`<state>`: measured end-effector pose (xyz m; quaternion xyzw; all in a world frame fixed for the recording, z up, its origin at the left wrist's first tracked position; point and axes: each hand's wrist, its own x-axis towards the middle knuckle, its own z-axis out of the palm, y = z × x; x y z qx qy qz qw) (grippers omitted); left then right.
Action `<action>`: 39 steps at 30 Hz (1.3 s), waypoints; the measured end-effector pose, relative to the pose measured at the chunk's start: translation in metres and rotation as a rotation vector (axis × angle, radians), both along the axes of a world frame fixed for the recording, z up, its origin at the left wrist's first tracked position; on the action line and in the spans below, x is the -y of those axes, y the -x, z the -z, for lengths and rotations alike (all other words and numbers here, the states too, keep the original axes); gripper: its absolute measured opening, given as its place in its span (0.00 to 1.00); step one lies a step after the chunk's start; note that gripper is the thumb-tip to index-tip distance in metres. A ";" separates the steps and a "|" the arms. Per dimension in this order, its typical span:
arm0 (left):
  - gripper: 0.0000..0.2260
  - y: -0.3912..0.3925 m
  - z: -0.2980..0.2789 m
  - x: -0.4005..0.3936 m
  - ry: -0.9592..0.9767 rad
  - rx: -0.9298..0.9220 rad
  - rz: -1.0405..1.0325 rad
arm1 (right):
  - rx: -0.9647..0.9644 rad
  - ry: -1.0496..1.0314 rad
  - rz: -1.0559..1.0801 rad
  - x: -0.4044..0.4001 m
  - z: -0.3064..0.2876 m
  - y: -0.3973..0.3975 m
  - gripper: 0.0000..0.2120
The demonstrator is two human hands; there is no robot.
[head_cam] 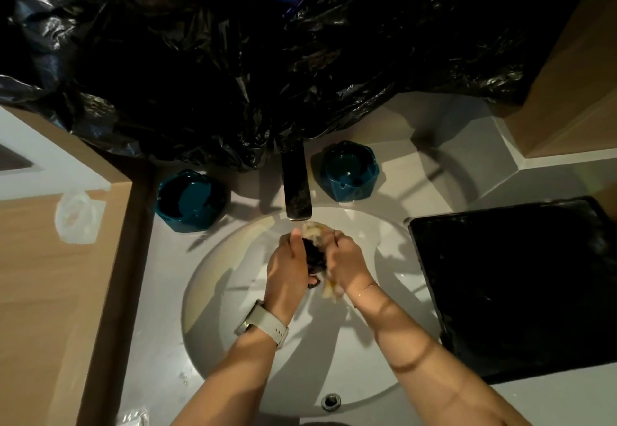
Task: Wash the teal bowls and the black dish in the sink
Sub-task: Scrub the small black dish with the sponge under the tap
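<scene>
While both hands work over the white sink [233,292], the left hand [287,272] and right hand [347,265] are pressed close together just under the faucet [295,188], fingers curled around a dark small object [315,257] and a pale yellowish sponge or cloth [317,230]; which hand holds which I cannot tell, and what the dark object is I cannot tell; the left thumb points up toward the spout; a light watch [263,323] sits on the left wrist, a thin bracelet [365,290] on the right.

Left teal bowl [190,200] stands upright on the grey desk [157,292], left of the faucet, mouth up, well apart from the hands; right teal bowl [349,170] stands upright right of the faucet, mouth up, also clear of the hands; both are faceted and roughly round, no clear long axis.

Black dish [521,288], a flat rectangular tray, lies on the desk right of the sink, its near-left edge just beside the basin rim; long axis runs from far to near, slightly slanted; right forearm passes near its left edge, not touching as far as I can see.

Crumpled black plastic sheeting [267,58] covers the wall behind; wood panels [50,292] flank both sides; a clear plastic bag [78,218] lies on the left panel; dim light, hard shadows.
</scene>
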<state>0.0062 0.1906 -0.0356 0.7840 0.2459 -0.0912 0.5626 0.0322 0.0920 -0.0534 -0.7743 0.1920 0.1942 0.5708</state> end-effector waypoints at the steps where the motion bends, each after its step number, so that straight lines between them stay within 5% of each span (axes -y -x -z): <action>1: 0.17 0.001 0.001 -0.002 0.005 0.011 -0.020 | 0.010 -0.005 -0.035 0.000 -0.002 0.001 0.17; 8: 0.17 -0.010 -0.013 -0.029 0.220 -0.203 0.176 | -0.009 -0.187 -0.131 0.002 0.000 0.023 0.15; 11: 0.14 -0.010 -0.015 -0.031 0.217 -0.155 0.278 | 0.074 -0.193 -0.155 0.010 -0.014 0.026 0.13; 15: 0.15 -0.013 -0.018 -0.022 0.206 -0.161 0.187 | 0.158 0.059 -0.041 0.006 -0.010 0.022 0.21; 18: 0.15 -0.012 -0.014 -0.015 0.192 -0.229 0.109 | 0.151 0.078 0.041 0.005 -0.016 0.014 0.18; 21: 0.19 -0.003 -0.005 -0.014 0.223 -0.277 0.037 | 0.311 0.354 0.068 0.014 -0.021 0.005 0.18; 24: 0.20 0.009 0.003 -0.021 0.332 -0.258 -0.066 | 0.351 0.173 0.180 0.028 -0.022 -0.003 0.17; 30: 0.20 0.008 0.000 -0.018 0.504 -0.109 -0.113 | 0.001 0.085 -0.084 0.024 -0.016 0.007 0.21; 35: 0.19 -0.004 -0.004 -0.021 0.394 -0.117 0.063 | 0.031 0.137 -0.175 0.018 -0.010 -0.005 0.10; 39: 0.17 -0.010 -0.009 -0.040 0.434 -0.079 0.293 | 0.058 0.209 -0.308 0.024 -0.010 -0.018 0.16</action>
